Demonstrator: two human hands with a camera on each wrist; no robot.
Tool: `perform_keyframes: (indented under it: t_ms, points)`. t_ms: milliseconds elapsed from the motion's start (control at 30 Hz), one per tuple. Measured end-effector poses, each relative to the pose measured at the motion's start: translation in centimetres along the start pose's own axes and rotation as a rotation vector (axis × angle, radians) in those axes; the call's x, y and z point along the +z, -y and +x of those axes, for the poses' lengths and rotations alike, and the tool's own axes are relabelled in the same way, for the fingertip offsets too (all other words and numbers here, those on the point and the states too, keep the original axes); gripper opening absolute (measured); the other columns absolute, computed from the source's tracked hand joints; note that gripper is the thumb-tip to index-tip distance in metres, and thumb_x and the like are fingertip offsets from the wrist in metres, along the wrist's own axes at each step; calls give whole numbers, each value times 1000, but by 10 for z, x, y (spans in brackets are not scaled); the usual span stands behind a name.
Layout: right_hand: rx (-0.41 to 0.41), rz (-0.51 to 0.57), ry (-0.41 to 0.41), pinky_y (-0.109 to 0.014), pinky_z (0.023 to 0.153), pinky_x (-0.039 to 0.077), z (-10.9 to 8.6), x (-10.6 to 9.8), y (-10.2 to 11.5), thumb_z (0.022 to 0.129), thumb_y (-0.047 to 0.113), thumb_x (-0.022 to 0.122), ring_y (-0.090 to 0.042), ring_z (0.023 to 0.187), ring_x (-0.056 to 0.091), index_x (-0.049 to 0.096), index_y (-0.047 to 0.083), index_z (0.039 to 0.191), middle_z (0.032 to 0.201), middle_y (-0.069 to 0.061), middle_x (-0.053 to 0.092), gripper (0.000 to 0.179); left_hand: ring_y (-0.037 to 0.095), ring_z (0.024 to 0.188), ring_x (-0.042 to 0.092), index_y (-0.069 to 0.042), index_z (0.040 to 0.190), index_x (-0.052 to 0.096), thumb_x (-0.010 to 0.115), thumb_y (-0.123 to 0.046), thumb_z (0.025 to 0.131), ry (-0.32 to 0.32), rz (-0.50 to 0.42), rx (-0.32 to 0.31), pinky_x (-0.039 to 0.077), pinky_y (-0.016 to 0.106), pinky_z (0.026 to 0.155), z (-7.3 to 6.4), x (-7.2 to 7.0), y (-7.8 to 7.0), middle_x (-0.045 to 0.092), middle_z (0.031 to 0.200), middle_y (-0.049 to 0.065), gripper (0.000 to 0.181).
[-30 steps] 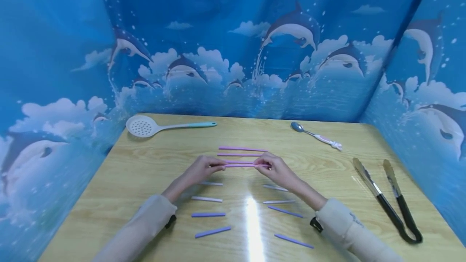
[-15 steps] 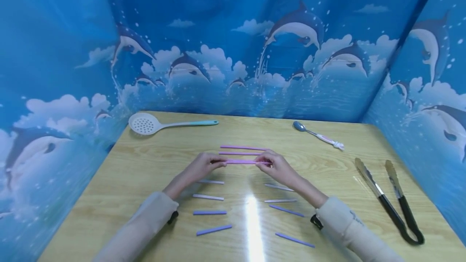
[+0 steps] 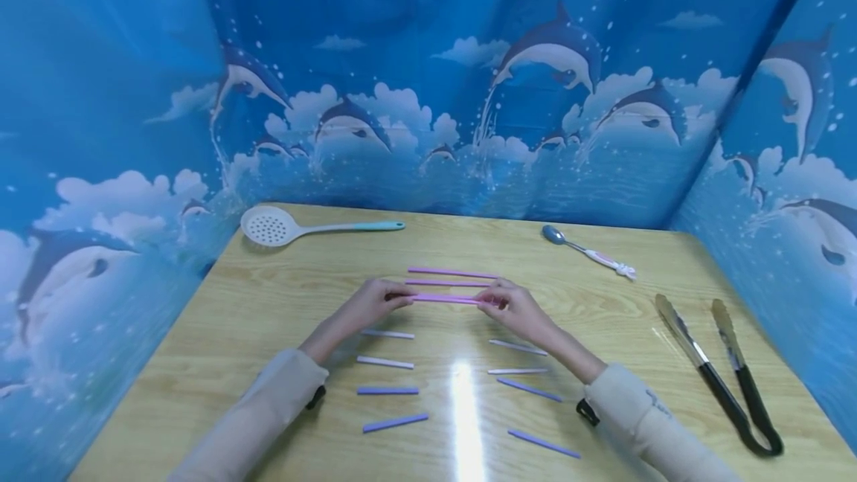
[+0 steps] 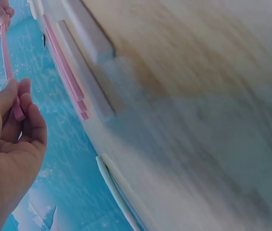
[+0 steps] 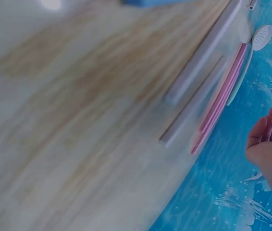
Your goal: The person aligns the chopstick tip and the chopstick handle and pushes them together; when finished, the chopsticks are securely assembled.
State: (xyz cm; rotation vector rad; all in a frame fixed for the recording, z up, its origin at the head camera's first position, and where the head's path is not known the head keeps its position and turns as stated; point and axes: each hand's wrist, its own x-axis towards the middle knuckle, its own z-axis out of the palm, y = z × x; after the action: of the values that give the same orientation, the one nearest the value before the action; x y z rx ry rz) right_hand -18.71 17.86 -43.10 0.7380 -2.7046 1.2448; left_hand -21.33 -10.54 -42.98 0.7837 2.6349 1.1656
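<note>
One thin pink strip (image 3: 445, 299) is stretched sideways between my two hands, raised above the table. My left hand (image 3: 379, 302) pinches its left end; in the left wrist view the thumb and fingers close round the squared end of that strip (image 4: 6, 57). At the other end, my right hand (image 3: 512, 307) pinches it between thumb and fingers, also seen in the right wrist view. Just beyond lie more pink strips (image 3: 451, 272), roughly parallel. Nearer me, pale and violet short strips (image 3: 388, 390) lie in two columns, left and right.
A slotted skimmer (image 3: 268, 227) with a turquoise handle lies at the back left of the wooden table (image 3: 294, 259). A spoon (image 3: 589, 251) lies back right, and black-handled tongs (image 3: 743, 393) lie spread at the right. A blue dolphin curtain (image 3: 415, 58) surrounds the table's back and sides.
Both hands still hold the pink strip. It has shifted slightly away from me, and now overlaps the nearest pink strip on the table. The view has tilted slightly.
</note>
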Motion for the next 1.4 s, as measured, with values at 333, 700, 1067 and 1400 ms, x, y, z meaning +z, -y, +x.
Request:
perform_keyframes:
  t_ms: [333, 700, 1067, 1400]
  points:
    - [34, -16, 21, -20, 63, 50, 0, 2, -13, 83, -1, 68, -8, 71, 52, 71, -4, 93, 79, -3, 59, 11, 15, 83, 63, -2, 107, 70, 64, -12, 90, 4, 42, -20, 53, 27, 75, 3, 6, 10, 71, 94, 8, 20]
    - [128, -45, 91, -19, 62, 46, 4, 4, -24, 85, 2, 68, -9, 72, 51, 70, -4, 91, 80, -5, 59, 10, 22, 91, 66, -1, 104, 70, 66, -6, 87, 61, 54, -25, 54, 31, 82, 14, 14, 22, 70, 100, 12, 18]
    - [125, -66, 103, -19, 60, 44, 5, 9, -34, 84, 0, 67, -8, 69, 49, 70, -3, 89, 77, -4, 58, 6, 18, 84, 63, -1, 102, 71, 67, -5, 87, 85, 97, -2, 53, 26, 76, 18, 15, 27, 69, 94, 11, 17]
    - [103, -83, 91, -20, 61, 44, 8, 11, -35, 84, 0, 67, -9, 70, 50, 71, -3, 89, 78, -5, 59, 6, 17, 83, 61, 0, 102, 71, 66, -7, 87, 88, 122, 25, 52, 23, 74, 18, 14, 27, 67, 90, 8, 17]
